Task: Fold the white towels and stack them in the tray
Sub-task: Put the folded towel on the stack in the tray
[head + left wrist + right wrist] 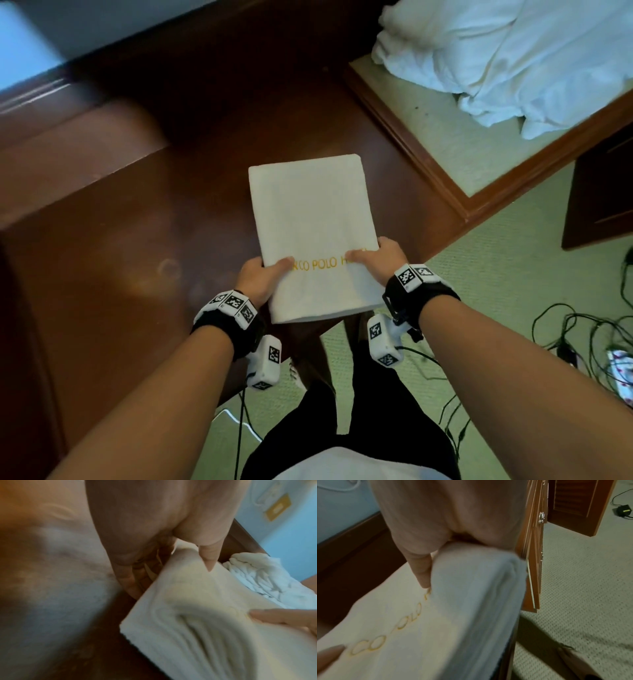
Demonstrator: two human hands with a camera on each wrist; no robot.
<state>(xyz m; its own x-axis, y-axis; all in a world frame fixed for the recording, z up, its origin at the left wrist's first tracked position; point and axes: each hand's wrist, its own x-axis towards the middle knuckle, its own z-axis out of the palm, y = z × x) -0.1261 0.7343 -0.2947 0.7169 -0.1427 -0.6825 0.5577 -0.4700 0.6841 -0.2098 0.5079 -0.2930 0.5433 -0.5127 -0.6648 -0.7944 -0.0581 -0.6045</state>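
A folded white towel with gold lettering is held over the dark wooden table. My left hand grips its near left edge, thumb on top and fingers underneath. My right hand grips the near right edge the same way. In the left wrist view the towel fills the lower right below my left hand, with the other hand's thumb pressing on it. In the right wrist view the towel hangs thick from my right hand. No tray is in view.
A heap of crumpled white towels lies on a wood-framed platform at the upper right. A dark cabinet stands at the right. Black cables lie on the green carpet. My legs stand just below the table's near edge.
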